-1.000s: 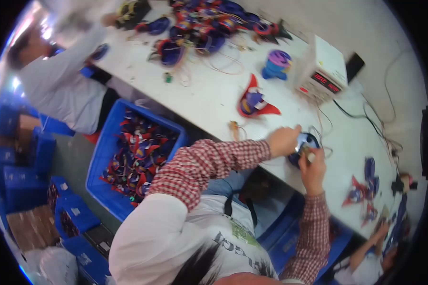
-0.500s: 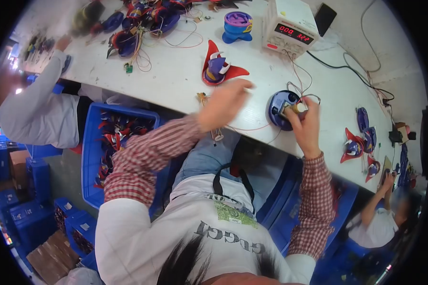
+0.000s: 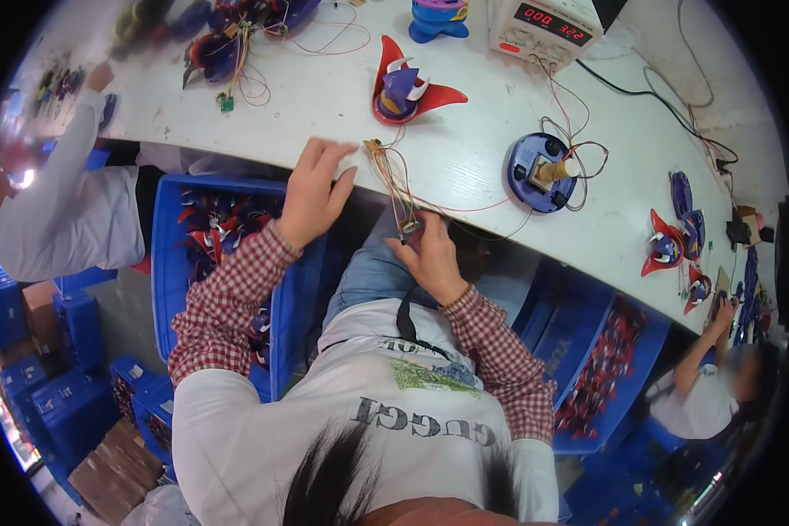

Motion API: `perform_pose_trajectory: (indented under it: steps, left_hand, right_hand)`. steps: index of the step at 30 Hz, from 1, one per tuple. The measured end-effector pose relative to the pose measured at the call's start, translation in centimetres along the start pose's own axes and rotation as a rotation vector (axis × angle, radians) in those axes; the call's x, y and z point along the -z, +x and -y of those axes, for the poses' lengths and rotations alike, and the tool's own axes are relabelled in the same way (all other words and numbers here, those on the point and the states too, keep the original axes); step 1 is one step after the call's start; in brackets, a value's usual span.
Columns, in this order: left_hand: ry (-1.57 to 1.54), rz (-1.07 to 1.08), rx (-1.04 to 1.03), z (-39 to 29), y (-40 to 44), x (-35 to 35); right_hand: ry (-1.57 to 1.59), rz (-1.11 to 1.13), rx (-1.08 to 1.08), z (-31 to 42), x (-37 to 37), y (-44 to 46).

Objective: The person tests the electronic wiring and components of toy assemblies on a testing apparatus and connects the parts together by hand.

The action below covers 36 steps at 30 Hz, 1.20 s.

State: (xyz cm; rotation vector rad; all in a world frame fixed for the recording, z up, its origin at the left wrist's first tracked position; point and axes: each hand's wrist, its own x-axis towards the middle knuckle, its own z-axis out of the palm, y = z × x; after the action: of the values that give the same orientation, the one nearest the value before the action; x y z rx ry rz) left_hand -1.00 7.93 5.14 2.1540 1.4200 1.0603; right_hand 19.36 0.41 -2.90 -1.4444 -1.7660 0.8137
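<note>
At the table's front edge, my left hand (image 3: pixel 317 190) is open with its fingers stretched toward a bundle of thin wires (image 3: pixel 393 171). The wires hang over the edge from a small brown board (image 3: pixel 373 145). My right hand (image 3: pixel 434 259) is below the edge, closed around the lower end of the bundle near a small part. Behind the wires stands a red, purple and white winged toy piece (image 3: pixel 401 92). To the right lies a round blue-purple toy base (image 3: pixel 542 173) with a cream cylinder on top and wires attached.
A power supply (image 3: pixel 548 31) with a red display stands at the back, near a blue-purple tub (image 3: pixel 438 19). Blue bins (image 3: pixel 168 263) of parts flank my legs. More toy pieces (image 3: pixel 666 248) lie on the right. Co-workers sit left (image 3: pixel 70 210) and right (image 3: pixel 693 403).
My right hand has left the round base and come down and left to the wires. My left hand has drawn back to the left. The view has shifted slightly.
</note>
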Motion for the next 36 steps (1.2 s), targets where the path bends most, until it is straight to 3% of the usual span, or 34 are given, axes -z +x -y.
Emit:
perform_pose_trajectory:
  steps: [4,6,8,14,18,24,28,36]
  left_hand:
    - [-0.233,0.086,0.240,-1.6,-6.4,-1.3]
    - [-0.341,0.134,0.326,-2.0,-8.5,-3.4]
    - [-0.932,0.217,0.729,-2.6,-9.5,-4.6]
    - [-1.095,0.347,0.801,-2.5,-8.8,-5.1]
    - [-1.083,0.438,0.863,-2.3,-8.2,-4.4]
    - [-1.232,0.299,0.871,-4.4,-7.6,-3.9]
    - [-1.229,0.307,0.792,-4.8,-8.3,-4.2]
    - [-1.206,0.244,0.768,-5.5,-8.0,-3.7]
  right_hand:
    - [0.086,-0.041,0.016,-0.3,-1.2,-0.2]
    - [0.275,0.032,-0.103,0.5,-0.5,-0.5]
    - [0.456,0.099,-0.227,1.4,0.3,-0.7]
    - [0.347,0.084,0.025,1.9,1.4,-0.8]
    - [0.627,0.294,-0.194,2.2,2.8,-0.7]
    - [0.957,0.272,-0.376,3.3,3.4,-0.4]
    - [1.296,0.249,-0.641,3.6,3.5,-0.5]
    - [0.991,0.171,-0.483,4.1,3.1,-1.1]
